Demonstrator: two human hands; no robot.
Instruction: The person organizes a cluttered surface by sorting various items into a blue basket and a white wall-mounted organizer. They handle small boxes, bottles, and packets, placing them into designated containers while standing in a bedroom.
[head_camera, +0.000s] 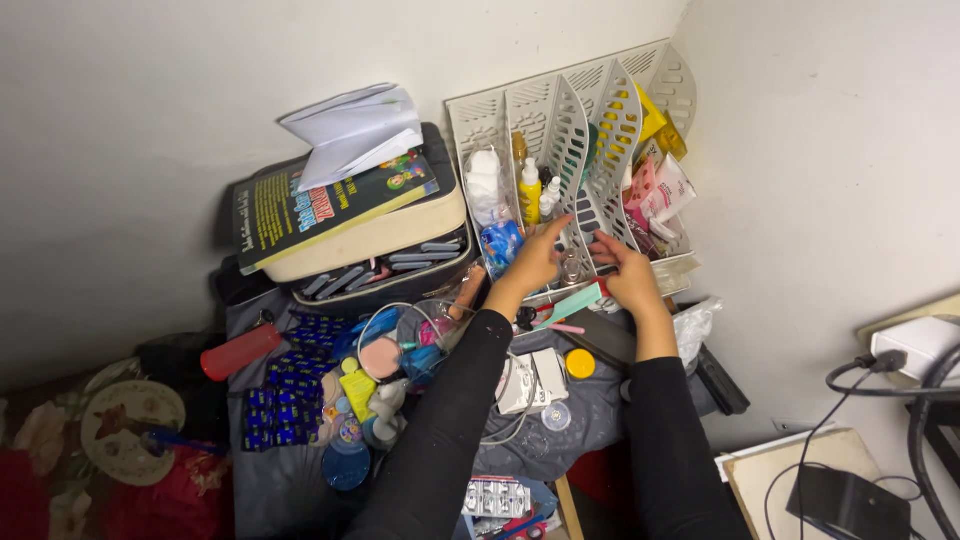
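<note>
While both black-sleeved arms stretch toward the corner of the room, the left hand (537, 262) reaches the front of a white slotted file organizer (560, 130), its index finger extended against a divider and the other fingers loosely curled, gripping nothing that I can make out. The right hand (630, 275) sits just beside it at the organizer's lower edge, fingers bent together around something small and reddish, though what it is stays too hidden to tell. The organizer's left slots hold a white bottle (484, 185), a yellow bottle (530, 190) and a blue packet (500, 243); the right slots hold pink and white sachets (662, 195) and a yellow pack (652, 118). Left of it, an open notebook (352, 130) lies on a book (320, 205) stacked on a cream case (385, 235). Below the hands, on grey cloth (600, 410), lie a teal comb (572, 303), a yellow cap (580, 363), a red cylinder (240, 351) and a clear round tub (410, 340) of small items.
</note>
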